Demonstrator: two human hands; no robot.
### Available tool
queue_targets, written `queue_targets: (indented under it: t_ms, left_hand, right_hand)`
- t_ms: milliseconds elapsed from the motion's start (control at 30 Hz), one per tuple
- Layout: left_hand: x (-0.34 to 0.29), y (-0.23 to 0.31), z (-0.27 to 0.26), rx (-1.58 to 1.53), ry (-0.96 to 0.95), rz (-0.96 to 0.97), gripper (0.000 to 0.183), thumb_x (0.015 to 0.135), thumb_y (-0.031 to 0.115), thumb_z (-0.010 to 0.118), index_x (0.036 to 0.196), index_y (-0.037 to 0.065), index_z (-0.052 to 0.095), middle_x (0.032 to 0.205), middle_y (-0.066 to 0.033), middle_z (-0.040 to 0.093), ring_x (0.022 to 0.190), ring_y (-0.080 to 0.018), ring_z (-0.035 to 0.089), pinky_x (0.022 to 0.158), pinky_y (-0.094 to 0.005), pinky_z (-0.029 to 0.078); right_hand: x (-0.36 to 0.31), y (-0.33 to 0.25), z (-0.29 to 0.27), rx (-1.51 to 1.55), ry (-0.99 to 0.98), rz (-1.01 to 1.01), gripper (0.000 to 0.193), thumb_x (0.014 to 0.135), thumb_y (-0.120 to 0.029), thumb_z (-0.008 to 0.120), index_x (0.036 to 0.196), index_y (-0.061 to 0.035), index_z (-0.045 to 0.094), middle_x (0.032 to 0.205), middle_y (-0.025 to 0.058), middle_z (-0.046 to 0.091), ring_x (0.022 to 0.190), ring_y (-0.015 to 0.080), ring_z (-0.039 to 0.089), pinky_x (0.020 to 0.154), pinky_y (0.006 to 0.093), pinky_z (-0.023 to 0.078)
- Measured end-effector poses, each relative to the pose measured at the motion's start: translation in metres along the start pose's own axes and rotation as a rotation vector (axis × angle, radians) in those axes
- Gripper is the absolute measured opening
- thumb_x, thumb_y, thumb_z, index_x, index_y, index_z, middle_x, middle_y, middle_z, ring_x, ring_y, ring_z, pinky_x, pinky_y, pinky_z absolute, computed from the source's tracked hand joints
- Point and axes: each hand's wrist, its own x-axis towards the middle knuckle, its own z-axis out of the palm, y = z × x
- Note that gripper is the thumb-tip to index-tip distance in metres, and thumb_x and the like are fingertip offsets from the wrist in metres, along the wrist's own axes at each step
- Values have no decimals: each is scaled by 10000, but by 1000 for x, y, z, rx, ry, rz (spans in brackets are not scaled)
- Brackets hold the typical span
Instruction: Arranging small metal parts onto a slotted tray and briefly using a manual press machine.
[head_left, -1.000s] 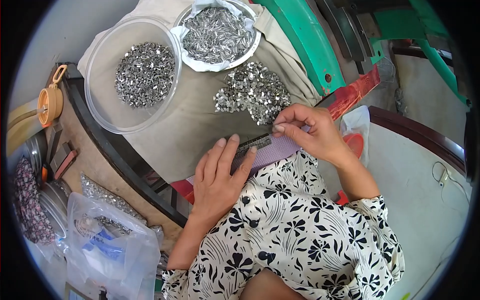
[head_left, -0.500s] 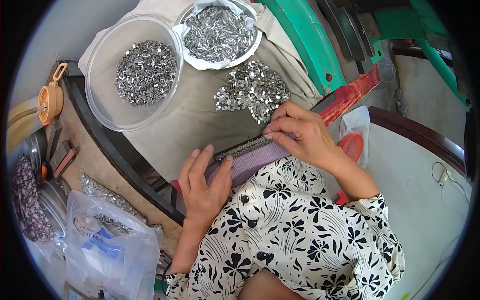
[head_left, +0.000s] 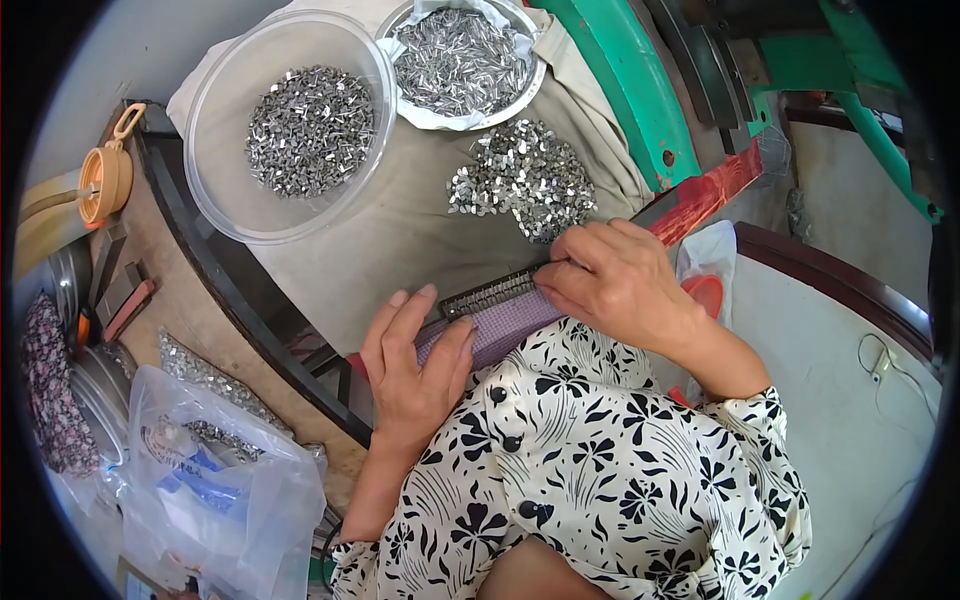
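A narrow dark metal rack (head_left: 490, 297) with a row of small metal pieces lies at a slant along a purple checked cloth (head_left: 505, 325) in front of me. My left hand (head_left: 410, 360) straddles the rack's left end, thumb on the near side and fingertips beyond it, holding it. Thumb and fingertips of my right hand (head_left: 615, 285) are pinched together at the rack's right part; whatever is between them is hidden. Just beyond this hand, a loose pile of small shiny metal pieces (head_left: 530, 175) lies on the grey-green cloth (head_left: 400, 255).
A clear plastic tub (head_left: 215, 180) of small metal parts stands far left. Beside it is a lined bowl (head_left: 537, 85) of slender metal pieces. A green machine frame (head_left: 625, 90) rises at right. Plastic bags (head_left: 240, 520) lie at left, near an orange-capped container (head_left: 105, 185).
The tub, bowl and pile have shifted slightly right and up in view. My right hand has moved a little right and remains pinched at the rack; my left hand stays at its left end.
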Motion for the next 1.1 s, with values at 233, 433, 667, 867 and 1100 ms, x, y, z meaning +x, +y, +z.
queue_targets:
  t_ms: [233, 433, 667, 867, 1100]
  left_hand:
    - [1, 0, -2, -20, 9, 16, 208, 760, 113, 779, 963, 104, 734, 1261, -129, 603, 1195, -326, 515, 1011, -385, 421]
    - [1, -1, 2, -40, 47, 10, 203, 751, 105, 780, 949, 102, 734, 1256, -125, 610, 1194, -320, 521, 1005, -380, 426]
    - [2, -3, 5, -32, 46, 29, 212, 728, 92, 784, 933, 102, 732, 1250, -127, 616, 1186, -320, 531, 993, -376, 437]
    - [1, 0, 6, -35, 31, 62, 193, 749, 91, 754, 939, 117, 735, 1250, -121, 619, 1176, -309, 538, 976, -368, 442]
    - [3, 8, 18, 231, 39, 229, 208, 893, 202, 642, 1074, 249, 734, 1297, -7, 620, 1234, -239, 421, 944, -319, 414]
  right_hand:
    - [9, -5, -2, -130, -160, -27, 148, 658, -122, 759, 768, -87, 666, 811, 16, 574, 750, 191, 592, 657, 331, 438]
    - [13, 6, -7, 97, -92, 22, 169, 653, -107, 779, 783, -88, 673, 837, 34, 612, 743, 209, 614, 655, 341, 450]
    - [49, 27, -29, 322, 185, 115, 140, 695, 20, 752, 812, -13, 683, 872, 72, 657, 742, 155, 622, 578, 274, 486]
    - [102, 55, -20, 174, 342, -7, 109, 761, -76, 772, 840, -36, 708, 797, 71, 629, 691, 250, 619, 620, 360, 490]
    - [42, 39, -17, 233, 245, 103, 133, 745, -60, 787, 869, -50, 740, 822, 63, 621, 757, 238, 616, 641, 338, 480]
